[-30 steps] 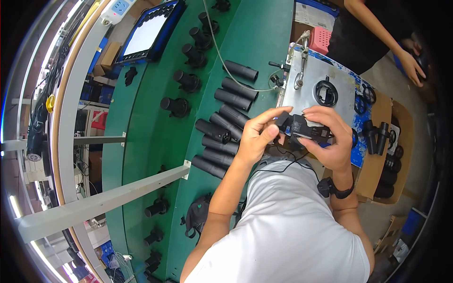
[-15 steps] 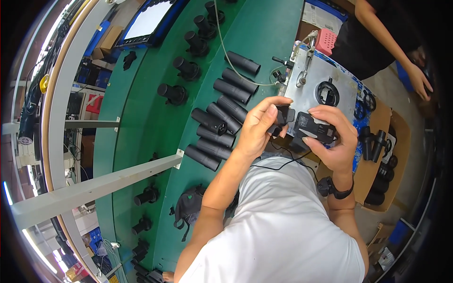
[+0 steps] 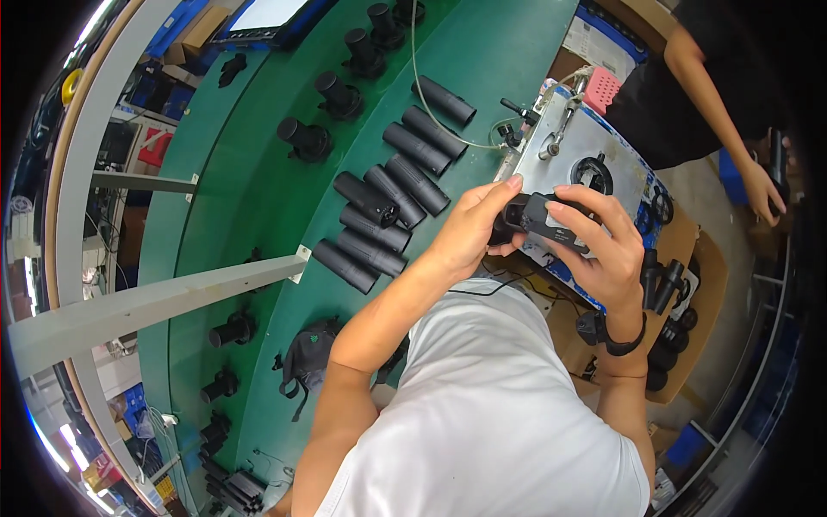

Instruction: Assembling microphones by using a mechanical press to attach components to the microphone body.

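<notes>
My left hand [image 3: 469, 226] is closed around a dark black part [image 3: 506, 224], mostly hidden by my fingers, whose kind I cannot make out. In my right hand [image 3: 610, 254], a black boxy device [image 3: 558, 226] with small pale markings is gripped between thumb and fingers. Its left end meets or overlaps the dark part; I cannot tell whether the two are joined. A black strap with a small black unit [image 3: 591, 327] circles my right wrist. Just beyond my hands lies a metal-topped fixture [image 3: 551, 129] with a black ring [image 3: 593, 175] on it.
Several black tubes [image 3: 370, 196] lie on the green bench [image 3: 508, 52], with flanged black pieces [image 3: 304, 140] further left. A grey post [image 3: 172, 302] crosses the left side. A cardboard box [image 3: 689, 345] of black parts stands right. Another person's hand [image 3: 761, 194] holds a black cylinder [image 3: 778, 164].
The black device has moved left and turned, coming up against the part in my left hand. At the right, the other person's hand now shows a black cylinder. The whole view has shifted slightly.
</notes>
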A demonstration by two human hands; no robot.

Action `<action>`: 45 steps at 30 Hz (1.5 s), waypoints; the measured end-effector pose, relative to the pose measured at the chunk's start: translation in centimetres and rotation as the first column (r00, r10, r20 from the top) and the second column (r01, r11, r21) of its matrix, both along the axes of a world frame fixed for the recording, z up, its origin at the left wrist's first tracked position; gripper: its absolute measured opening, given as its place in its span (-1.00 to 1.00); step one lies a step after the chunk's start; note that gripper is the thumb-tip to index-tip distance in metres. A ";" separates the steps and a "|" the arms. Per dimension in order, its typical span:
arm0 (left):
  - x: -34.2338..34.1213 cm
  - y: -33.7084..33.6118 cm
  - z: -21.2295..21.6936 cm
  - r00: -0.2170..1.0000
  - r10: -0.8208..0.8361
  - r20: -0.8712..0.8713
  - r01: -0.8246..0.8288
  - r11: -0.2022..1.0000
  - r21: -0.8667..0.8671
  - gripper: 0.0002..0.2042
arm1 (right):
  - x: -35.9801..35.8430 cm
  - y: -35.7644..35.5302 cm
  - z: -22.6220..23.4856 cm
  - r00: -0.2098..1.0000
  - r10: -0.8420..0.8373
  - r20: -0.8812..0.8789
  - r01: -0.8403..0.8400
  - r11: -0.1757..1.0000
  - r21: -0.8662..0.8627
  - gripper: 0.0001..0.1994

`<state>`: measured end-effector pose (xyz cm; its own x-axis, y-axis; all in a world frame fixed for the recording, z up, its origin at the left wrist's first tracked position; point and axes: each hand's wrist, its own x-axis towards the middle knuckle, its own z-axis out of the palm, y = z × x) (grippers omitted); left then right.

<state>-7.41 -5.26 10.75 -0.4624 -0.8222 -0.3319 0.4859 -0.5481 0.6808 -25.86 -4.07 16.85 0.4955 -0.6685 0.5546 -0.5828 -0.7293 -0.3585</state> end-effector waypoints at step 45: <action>1.2 0.7 0.6 0.949 0.243 0.202 -0.106 0.847 -0.520 -0.69 | 0.4 1.2 -1.4 0.955 -0.098 0.281 0.020 0.963 0.268 -0.54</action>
<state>-6.23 -4.58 11.32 -0.2521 -0.9659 0.0591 0.3164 -0.0246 0.9483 -25.48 -2.86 15.43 0.2950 -0.8313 0.4711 -0.4641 -0.5556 -0.6898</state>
